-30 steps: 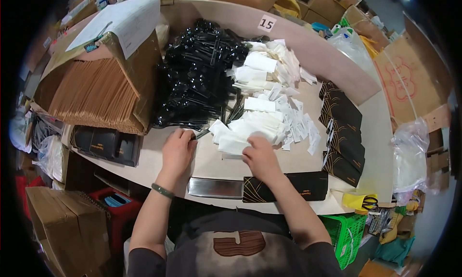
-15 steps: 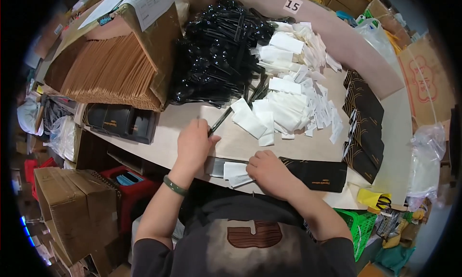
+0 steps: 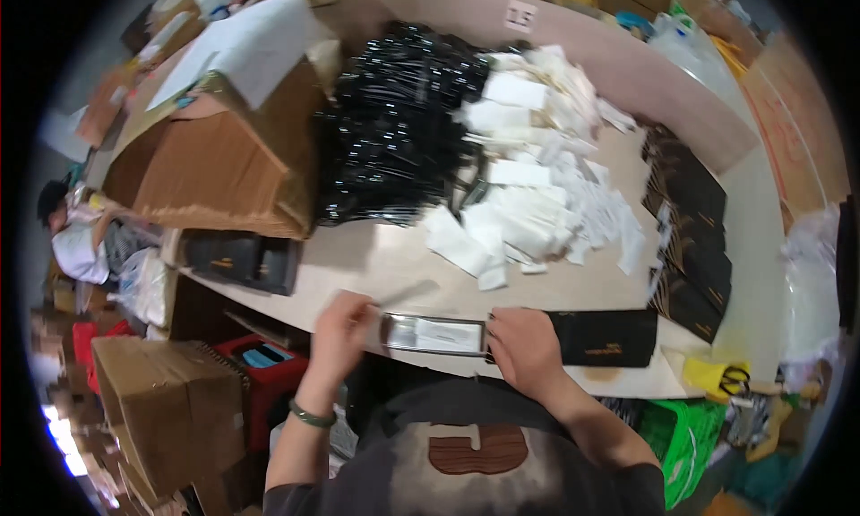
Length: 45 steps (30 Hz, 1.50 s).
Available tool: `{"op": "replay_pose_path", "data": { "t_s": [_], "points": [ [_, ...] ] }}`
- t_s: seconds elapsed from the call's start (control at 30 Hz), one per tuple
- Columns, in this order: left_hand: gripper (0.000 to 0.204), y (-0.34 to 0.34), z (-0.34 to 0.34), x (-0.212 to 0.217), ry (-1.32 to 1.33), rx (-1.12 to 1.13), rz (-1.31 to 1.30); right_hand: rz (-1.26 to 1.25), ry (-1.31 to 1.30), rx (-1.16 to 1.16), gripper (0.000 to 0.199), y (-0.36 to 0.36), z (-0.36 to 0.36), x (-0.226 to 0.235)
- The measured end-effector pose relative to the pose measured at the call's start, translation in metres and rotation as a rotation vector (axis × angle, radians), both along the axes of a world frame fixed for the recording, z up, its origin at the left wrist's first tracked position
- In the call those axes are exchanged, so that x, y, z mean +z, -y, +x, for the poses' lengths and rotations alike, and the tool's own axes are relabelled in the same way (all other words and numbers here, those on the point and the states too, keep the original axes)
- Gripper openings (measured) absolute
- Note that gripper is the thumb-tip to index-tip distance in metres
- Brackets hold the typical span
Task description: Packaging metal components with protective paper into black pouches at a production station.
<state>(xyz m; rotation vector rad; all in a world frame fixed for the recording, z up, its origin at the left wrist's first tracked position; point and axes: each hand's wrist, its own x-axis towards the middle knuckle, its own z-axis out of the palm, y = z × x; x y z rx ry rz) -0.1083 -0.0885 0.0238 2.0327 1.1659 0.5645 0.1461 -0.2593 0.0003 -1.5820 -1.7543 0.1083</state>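
Between my hands at the table's front edge lies a narrow, shiny, dark-edged pouch (image 3: pixel 408 332) with a white paper packet (image 3: pixel 448 337) in or on it. My right hand (image 3: pixel 527 346) has its fingers closed on the pouch's right end. My left hand (image 3: pixel 342 332) is at the left end, its fingers smeared by motion. A faint grey streak reaches from it over the table, too blurred to name. A black printed sleeve (image 3: pixel 609 337) lies just right of my right hand.
Black plastic-wrapped cutlery (image 3: pixel 394 131) is heaped at the back, beside a pile of white paper packets (image 3: pixel 537 202). A carton (image 3: pixel 296 158) of brown cardboard pieces stands left, near black sleeves (image 3: pixel 237 261). More black sleeves (image 3: pixel 690 211) overlap at right, above a yellow object (image 3: pixel 712 377).
My left hand has moved down and left; the black wrapped cutlery it held no longer shows clearly. My right hand has shifted right, off the white packets. The view has tilted slightly.
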Motion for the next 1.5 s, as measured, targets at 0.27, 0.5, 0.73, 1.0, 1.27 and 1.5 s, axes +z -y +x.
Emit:
{"op": "replay_pose_path", "data": {
  "t_s": [0.27, 0.5, 0.73, 1.0, 1.27, 1.5],
  "points": [
    [0.012, -0.049, 0.037, 0.03, -0.004, -0.217, 0.652, -0.157, 0.328, 0.313, 0.049, -0.004, -0.005, -0.022],
    [0.026, -0.2, -0.041, 0.054, -0.488, 0.262, 0.397, -0.099, 0.325, 0.338, 0.041, 0.006, -0.02, -0.034],
    [0.013, -0.266, -0.067, 0.037, -0.81, 0.352, 0.674, -0.193, 0.221, 0.218, 0.044, 0.016, -0.005, -0.023],
    [0.035, -0.1, -0.025, 0.035, 0.769, 0.632, 0.08, -0.325, 0.082, 0.146, 0.044, 0.014, 0.012, -0.005],
    [0.008, -0.022, -0.034, -0.006, -0.095, -0.161, -0.456, -0.349, 0.13, 0.198, 0.054, 0.021, 0.015, 0.004],
    [0.034, 0.031, 0.055, -0.005, -0.233, -0.193, 0.032, -0.231, 0.01, 0.235, 0.05, 0.004, -0.006, -0.011]
  ]
}}
